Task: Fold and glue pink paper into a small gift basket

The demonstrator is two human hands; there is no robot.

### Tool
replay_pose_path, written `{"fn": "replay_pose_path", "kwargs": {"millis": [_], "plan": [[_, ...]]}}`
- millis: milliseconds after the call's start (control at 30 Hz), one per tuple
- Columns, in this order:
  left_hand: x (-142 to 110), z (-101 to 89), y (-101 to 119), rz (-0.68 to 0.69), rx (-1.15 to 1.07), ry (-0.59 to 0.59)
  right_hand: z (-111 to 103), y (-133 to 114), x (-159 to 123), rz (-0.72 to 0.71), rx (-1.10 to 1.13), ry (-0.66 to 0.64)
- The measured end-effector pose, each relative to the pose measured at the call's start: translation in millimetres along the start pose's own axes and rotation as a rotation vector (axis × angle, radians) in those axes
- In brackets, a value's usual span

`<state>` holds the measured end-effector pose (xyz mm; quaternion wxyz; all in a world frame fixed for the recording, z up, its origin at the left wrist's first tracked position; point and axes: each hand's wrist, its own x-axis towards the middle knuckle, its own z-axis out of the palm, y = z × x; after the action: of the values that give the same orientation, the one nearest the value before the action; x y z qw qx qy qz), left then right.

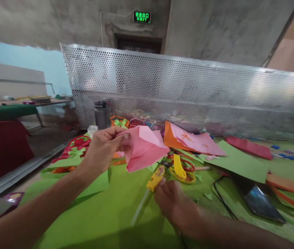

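My left hand (105, 147) pinches a folded piece of pink paper (145, 148) by its left edge, above the green tabletop (115, 207). In my right hand (174, 204), fingers closed, is a yellow hot glue gun (156, 178). A translucent glue stick (140, 207) sticks out of it toward the front. The tip of the glue gun lies just below the pink paper; whether they touch I cannot tell. Scissors with yellow handles (180, 169) lie right behind my right hand.
Orange and pink papers (196, 141) and a green sheet (242, 160) lie at the right, near a black phone (262, 204) and a cable (219, 197). A grey bottle (100, 116) stands at the back left, before a perforated metal panel (141, 76). Red pieces with green bows (76, 152) lie left.
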<state>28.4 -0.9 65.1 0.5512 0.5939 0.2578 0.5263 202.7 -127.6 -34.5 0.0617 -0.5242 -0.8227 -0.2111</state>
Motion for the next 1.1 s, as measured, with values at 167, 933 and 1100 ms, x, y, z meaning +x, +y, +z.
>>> {"fn": "replay_pose_path", "kwargs": {"millis": [167,933,1100], "plan": [[2,-3.4,-11,-0.156,-0.065,-0.128,-21,48,29,0.215,-0.082,-0.031],[-30,26.3,-27,-0.284,0.188,-0.277,-59,56,46,0.448,1.331,0.189],[-32,25.3,-23,-0.232,0.382,-0.383,-51,52,47,0.431,1.183,0.254]]}}
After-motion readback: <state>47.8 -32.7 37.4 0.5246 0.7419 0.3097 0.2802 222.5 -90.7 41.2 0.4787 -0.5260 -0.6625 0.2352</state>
